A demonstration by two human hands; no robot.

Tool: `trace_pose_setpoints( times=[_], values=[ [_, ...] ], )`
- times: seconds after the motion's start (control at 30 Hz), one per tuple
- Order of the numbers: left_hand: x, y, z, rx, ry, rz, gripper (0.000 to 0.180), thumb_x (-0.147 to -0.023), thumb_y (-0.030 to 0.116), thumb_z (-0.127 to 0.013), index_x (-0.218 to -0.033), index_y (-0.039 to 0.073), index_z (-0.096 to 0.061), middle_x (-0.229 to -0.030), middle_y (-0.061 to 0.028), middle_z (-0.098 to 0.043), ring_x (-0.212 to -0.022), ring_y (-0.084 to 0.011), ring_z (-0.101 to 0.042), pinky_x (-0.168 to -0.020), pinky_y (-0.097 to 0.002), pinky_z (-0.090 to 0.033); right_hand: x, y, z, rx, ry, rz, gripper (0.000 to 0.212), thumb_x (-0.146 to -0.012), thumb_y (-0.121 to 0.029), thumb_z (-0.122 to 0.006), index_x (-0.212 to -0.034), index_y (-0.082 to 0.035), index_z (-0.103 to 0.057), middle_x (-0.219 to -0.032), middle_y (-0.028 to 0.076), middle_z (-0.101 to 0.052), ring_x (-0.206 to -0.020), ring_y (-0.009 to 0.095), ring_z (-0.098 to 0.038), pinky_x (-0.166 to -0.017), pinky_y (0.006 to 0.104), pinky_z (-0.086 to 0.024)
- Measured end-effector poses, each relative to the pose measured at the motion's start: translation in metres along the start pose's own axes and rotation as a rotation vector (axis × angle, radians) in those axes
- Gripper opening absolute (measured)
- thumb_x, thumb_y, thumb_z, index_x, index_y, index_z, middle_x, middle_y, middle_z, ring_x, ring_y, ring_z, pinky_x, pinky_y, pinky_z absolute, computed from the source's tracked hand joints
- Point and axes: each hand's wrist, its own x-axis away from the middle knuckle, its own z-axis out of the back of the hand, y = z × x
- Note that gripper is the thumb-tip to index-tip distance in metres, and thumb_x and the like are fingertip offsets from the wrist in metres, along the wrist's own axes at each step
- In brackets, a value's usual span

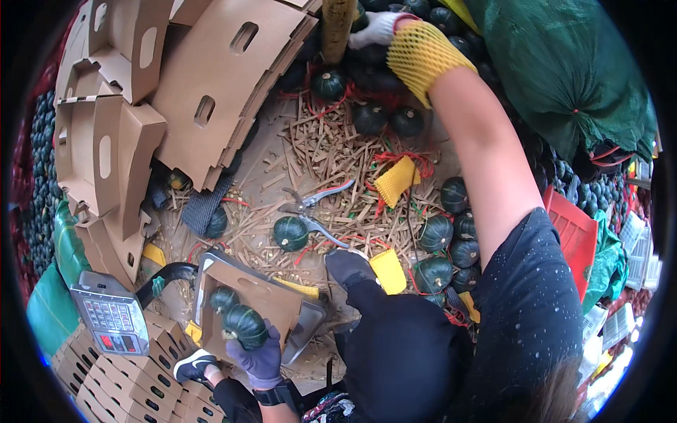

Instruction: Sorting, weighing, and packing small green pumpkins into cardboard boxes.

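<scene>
My left hand, in a purple glove with a dark strap at the wrist, grips a dark green squash. That squash is over an open cardboard box, beside a smaller squash in the box. Stretched far ahead, my right hand wears a whitish glove, with a yellow foam net around the forearm behind it. It is at the heap of dark squashes, close to a wooden post. Its fingertips are partly hidden, so I cannot make out whether they hold anything.
A scale display stands left of the box. Flattened cartons lean at the far left. Pruning shears and a squash lie among cardboard strips. More squashes, a red crate and a green sack are to the right.
</scene>
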Motion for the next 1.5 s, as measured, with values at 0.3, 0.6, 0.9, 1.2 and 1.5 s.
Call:
trace_pose_setpoints(
  times=[0.3,0.6,0.9,1.2,1.5],
  values=[
    [-0.007,-0.015,0.007,-0.684,0.153,0.065,0.044,-0.095,0.024,-0.058,-0.137,0.009,-0.052,-0.14,-0.0139,-0.053,-0.119,-0.0263,-0.062,-0.096,-0.0403,-0.056,0.222,-0.017,-0.059,-0.33,0.28,-0.136,0.083,-0.077,-0.048,-0.084,-0.14,-0.003,-0.053,-0.122,0.021,-0.066,-0.116,0.035,-0.064,-0.102,0.0409,-0.05],
    [-0.011,-0.009,-0.05,-1.142,-0.057,-0.33,0.069,-0.102,0.043,-0.057,-0.159,0.014,-0.034,-0.157,-0.017,-0.039,-0.139,-0.0331,-0.048,-0.108,-0.0466,-0.047,0.294,-0.136,-0.09,-1.644,-0.242,0.296,0.052,-0.104,-0.045,-0.053,-0.139,-0.008,-0.058,-0.129,0.012,-0.066,-0.121,0.028,-0.062,-0.105,0.0429,-0.05],
    [0.005,0.026,-0.011,0.045,-0.16,-0.106,0.074,-0.097,0.054,-0.061,-0.16,0.027,-0.032,-0.156,-0.0156,-0.041,-0.138,-0.0448,-0.046,-0.098,-0.0615,-0.053,0.117,-0.058,-0.054,-0.162,0.197,-0.464,0.064,-0.088,-0.044,-0.061,-0.148,-0.023,-0.05,-0.142,0.027,-0.05,-0.125,0.04,-0.059,-0.105,0.0463,-0.05],
    [-0.043,0.009,0.034,-1.126,0.529,-0.621,0.068,-0.101,0.026,-0.063,-0.156,0.001,-0.031,-0.157,-0.0148,-0.033,-0.141,-0.0279,-0.039,-0.119,-0.0431,-0.031,0.123,-0.036,-0.073,-0.334,0.188,-0.187,0.073,-0.078,-0.046,-0.079,-0.141,-0.016,-0.057,-0.126,0.021,-0.065,-0.114,0.037,-0.065,-0.096,0.0428,-0.056],
    [-0.027,-0.026,-0.063,-0.618,0.222,-0.648,0.066,-0.099,0.034,-0.065,-0.154,0.009,-0.037,-0.155,-0.0166,-0.037,-0.143,-0.0344,-0.039,-0.114,-0.0529,-0.038,0.284,-0.183,-0.13,-1.585,-0.327,0.481,0.068,-0.089,-0.036,-0.077,-0.146,-0.013,-0.048,-0.14,0.011,-0.054,-0.135,0.031,-0.051,-0.113,0.0485,-0.041]
  ],
)
